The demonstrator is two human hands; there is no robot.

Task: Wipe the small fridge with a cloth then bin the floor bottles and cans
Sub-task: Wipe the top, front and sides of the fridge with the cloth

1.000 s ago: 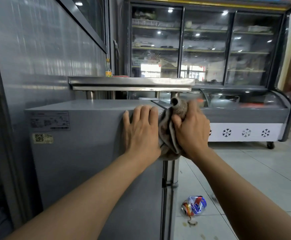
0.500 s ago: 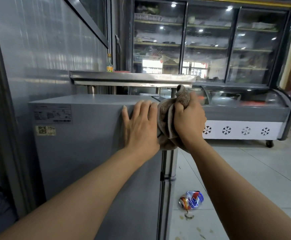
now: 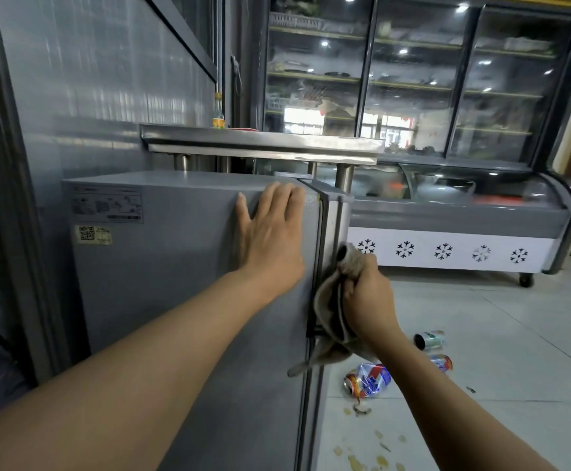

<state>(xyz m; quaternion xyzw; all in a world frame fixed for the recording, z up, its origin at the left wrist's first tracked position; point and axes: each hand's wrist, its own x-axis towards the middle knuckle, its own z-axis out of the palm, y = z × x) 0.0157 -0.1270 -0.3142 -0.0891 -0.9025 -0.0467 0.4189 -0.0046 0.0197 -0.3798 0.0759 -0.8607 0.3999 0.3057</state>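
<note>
I have my left hand (image 3: pixel 270 239) spread flat on the smooth grey metal side of the small fridge (image 3: pixel 175 283), near its top front corner. My right hand (image 3: pixel 367 297) is bunched around a limp beige cloth (image 3: pixel 328 321), pressing it on the fridge's front edge. On the glossy tiled floor (image 3: pixel 498 334) I count three: one crumpled can (image 3: pixel 367 382), two cylindrical ones (image 3: pixel 428 340) (image 3: pixel 442 363) beyond my forearm.
</note>
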